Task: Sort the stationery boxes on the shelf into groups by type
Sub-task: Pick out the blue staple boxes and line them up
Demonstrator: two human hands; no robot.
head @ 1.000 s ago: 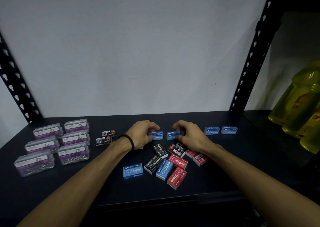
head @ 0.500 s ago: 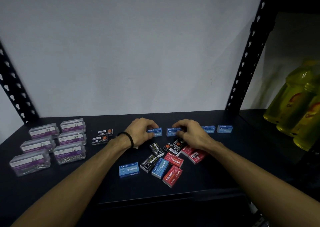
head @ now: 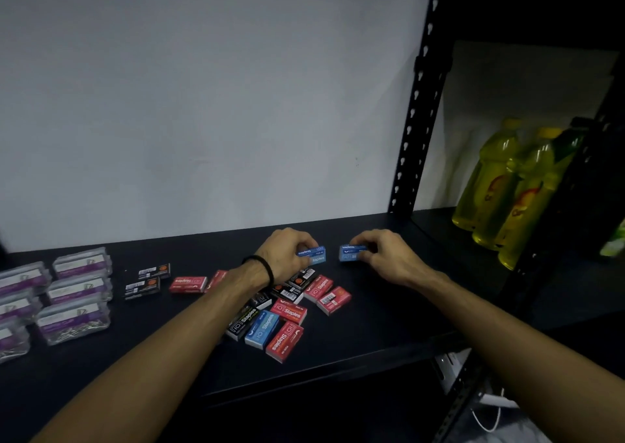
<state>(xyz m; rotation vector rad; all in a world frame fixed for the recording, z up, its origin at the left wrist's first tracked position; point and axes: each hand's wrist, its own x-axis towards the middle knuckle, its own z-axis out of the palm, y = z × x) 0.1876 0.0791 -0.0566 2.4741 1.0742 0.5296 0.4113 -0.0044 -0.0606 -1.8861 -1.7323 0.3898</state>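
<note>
The left hand curls its fingers around a blue staples box at the back of the black shelf, and the right hand pinches a second blue staples box just beside it. Nearer the shelf's front edge lies the unsorted pile of red, black and blue staples boxes, one more blue box among them. Left of the pile sit two red boxes, two black boxes, then the clear paper clip boxes. The left forearm passes low over the pile; dragging it back could likely knock boxes askew or off the front edge. With both hands loaded, a loose pinch could also drop a box into the wrong group.
</note>
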